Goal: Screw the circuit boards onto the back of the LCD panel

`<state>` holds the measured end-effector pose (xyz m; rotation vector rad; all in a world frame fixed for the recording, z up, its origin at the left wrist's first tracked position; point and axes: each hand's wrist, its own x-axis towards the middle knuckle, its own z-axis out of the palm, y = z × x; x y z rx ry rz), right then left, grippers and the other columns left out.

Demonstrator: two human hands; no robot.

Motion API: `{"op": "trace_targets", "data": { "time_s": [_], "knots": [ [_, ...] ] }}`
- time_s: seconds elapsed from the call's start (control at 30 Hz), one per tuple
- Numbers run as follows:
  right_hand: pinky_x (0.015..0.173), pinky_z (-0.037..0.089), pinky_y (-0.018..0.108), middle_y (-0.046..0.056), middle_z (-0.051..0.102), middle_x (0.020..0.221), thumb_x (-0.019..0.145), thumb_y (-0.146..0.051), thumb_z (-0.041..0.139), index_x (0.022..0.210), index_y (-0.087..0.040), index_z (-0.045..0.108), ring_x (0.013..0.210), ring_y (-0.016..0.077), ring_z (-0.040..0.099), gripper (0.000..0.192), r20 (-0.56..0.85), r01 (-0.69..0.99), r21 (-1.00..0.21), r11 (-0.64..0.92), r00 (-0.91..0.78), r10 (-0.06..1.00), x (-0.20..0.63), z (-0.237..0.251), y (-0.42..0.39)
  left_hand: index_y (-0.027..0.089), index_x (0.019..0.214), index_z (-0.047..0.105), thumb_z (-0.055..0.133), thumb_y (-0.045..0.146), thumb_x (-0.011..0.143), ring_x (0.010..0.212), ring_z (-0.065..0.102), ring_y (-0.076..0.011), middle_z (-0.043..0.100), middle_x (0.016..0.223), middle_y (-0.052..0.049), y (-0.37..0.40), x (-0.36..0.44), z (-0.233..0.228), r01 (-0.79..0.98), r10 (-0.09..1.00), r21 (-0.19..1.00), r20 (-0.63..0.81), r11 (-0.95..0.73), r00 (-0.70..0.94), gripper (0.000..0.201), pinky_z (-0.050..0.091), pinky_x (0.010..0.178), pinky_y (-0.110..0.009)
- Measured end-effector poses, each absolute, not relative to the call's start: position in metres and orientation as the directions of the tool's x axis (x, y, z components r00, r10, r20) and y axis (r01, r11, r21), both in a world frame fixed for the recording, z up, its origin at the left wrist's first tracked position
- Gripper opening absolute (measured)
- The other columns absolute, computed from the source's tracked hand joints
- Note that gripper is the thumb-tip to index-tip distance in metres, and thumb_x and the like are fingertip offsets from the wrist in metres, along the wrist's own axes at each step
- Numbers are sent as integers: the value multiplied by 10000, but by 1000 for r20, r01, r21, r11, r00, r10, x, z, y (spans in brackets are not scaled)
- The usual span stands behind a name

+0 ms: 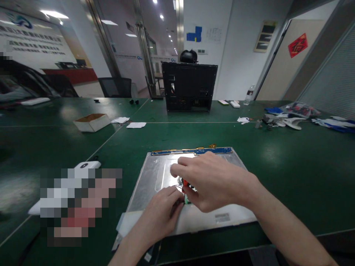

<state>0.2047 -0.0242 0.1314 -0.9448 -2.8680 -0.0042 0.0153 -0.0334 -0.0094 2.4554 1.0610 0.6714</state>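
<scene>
Both hands, left hand (162, 214) and right hand (210, 183), pinch a small connector (185, 192) on the thin, rigid, fragile display panel (155, 173); hold by edges.

An electronics workshop within an office building is indicated. Long green-matted benches (291, 155) fill the frame; an opened black computer chassis (189, 87) stands at upper centre, loose parts (280, 120) lie at right, and glass partitions (124, 48) are seen at upper left.

— Where does the panel (155, 173) lie?
— On the table (291, 166), both hands (213, 183) upon it, computer case (189, 87) behind, cardboard box (92, 122) far left
</scene>
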Motion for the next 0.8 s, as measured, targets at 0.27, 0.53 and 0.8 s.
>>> {"op": "trace_targets", "data": {
  "time_s": [0.27, 0.53, 0.8],
  "knots": [
    [500, 213, 295, 37, 699, 888, 893, -219, 530, 1007, -173, 546, 676, 159, 613, 123, 134, 610, -21, 792, -784, 607, 204, 130, -20, 202, 908, 594, 461, 94, 858, 821, 614, -216, 659, 902, -48, -33, 14, -8, 578, 757, 521, 240, -629, 608, 179, 444, 702, -317],
    [506, 223, 297, 38, 700, 874, 905, -275, 558, 985, -182, 571, 686, 167, 617, 124, 107, 624, -14, 781, -776, 621, 203, 130, -19, 204, 923, 601, 432, 93, 874, 852, 621, -218, 668, 930, -54, -32, 13, -15, 572, 757, 524, 255, -631, 601, 208, 452, 723, -327],
    [512, 249, 295, 61, 684, 930, 831, -186, 534, 953, -155, 572, 691, 156, 585, 132, 102, 589, -45, 807, -801, 590, 205, 131, -23, 200, 882, 589, 424, 101, 860, 814, 611, -224, 657, 882, -57, -32, 13, -13, 589, 753, 494, 245, -639, 611, 194, 443, 695, -326]
  ]
}}
